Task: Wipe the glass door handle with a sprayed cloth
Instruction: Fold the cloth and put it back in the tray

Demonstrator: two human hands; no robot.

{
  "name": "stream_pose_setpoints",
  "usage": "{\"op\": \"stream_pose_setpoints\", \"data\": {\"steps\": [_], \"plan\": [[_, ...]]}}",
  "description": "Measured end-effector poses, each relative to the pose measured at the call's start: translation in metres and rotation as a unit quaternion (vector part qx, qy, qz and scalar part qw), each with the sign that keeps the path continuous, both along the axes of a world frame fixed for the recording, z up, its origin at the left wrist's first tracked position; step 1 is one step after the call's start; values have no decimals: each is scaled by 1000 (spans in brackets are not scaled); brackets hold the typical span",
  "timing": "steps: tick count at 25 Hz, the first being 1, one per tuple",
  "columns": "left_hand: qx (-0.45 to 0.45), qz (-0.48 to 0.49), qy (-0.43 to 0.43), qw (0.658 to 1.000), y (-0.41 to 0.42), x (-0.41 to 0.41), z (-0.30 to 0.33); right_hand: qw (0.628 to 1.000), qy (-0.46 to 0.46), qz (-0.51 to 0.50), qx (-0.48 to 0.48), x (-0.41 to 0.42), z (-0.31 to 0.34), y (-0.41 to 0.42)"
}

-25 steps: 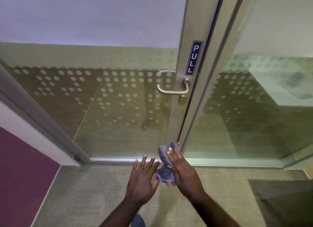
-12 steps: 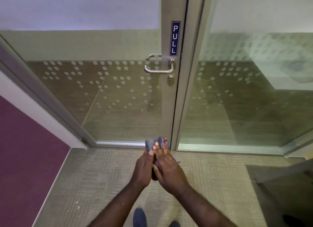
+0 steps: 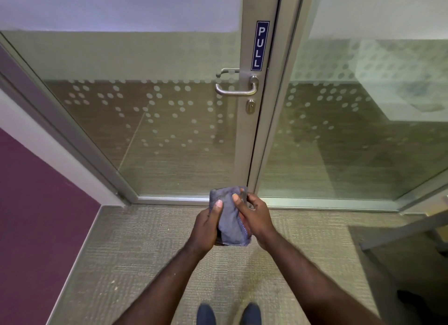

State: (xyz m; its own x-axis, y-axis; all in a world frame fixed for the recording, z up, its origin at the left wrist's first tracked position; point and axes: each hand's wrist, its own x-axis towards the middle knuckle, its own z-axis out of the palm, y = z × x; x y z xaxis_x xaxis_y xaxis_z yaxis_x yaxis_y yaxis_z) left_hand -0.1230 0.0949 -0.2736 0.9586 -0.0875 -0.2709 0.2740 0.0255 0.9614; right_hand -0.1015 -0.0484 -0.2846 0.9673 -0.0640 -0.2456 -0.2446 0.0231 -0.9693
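A folded grey-blue cloth (image 3: 229,215) is held in front of me between both hands. My left hand (image 3: 206,224) cups it from the left with the thumb on top. My right hand (image 3: 254,215) grips its right edge. The silver lever handle (image 3: 236,88) sits on the metal frame of the glass door (image 3: 157,121), well above and beyond the hands, with a keyhole (image 3: 250,106) just under it. Neither hand touches the handle.
A blue PULL sign (image 3: 260,45) is fixed above the handle. A fixed glass panel (image 3: 363,130) stands to the right, a purple wall (image 3: 31,215) to the left. Carpet (image 3: 145,252) covers the floor; my shoes (image 3: 229,313) show at the bottom edge.
My left hand, open beside the cloth a second ago, has closed onto it. The cloth is now spread flatter between both hands. The view has shifted so the door stands upright.
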Motion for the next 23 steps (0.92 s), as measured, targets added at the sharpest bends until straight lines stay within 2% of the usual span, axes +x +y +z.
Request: {"op": "stream_pose_setpoints", "data": {"steps": [1,3,8,10,15,23], "plan": [[7,-6,2,1000,5,1,-3,999,-4,5,33,-1,0,5],[42,-18,5,999,13,3,-7,999,-32,-25,26,-6,-2,16],[133,6,-23,991,23,12,-10,993,-28,-92,-75,-13,0,45],[166,13,-43,985,27,18,-8,990,-18,-113,-84,-11,7,50],[230,-15,-93,969,30,31,1,975,-25,-154,-157,-5,16,59],[246,-45,-165,954,2,44,24,923,-97,-248,-277,-11,17,50]]}}
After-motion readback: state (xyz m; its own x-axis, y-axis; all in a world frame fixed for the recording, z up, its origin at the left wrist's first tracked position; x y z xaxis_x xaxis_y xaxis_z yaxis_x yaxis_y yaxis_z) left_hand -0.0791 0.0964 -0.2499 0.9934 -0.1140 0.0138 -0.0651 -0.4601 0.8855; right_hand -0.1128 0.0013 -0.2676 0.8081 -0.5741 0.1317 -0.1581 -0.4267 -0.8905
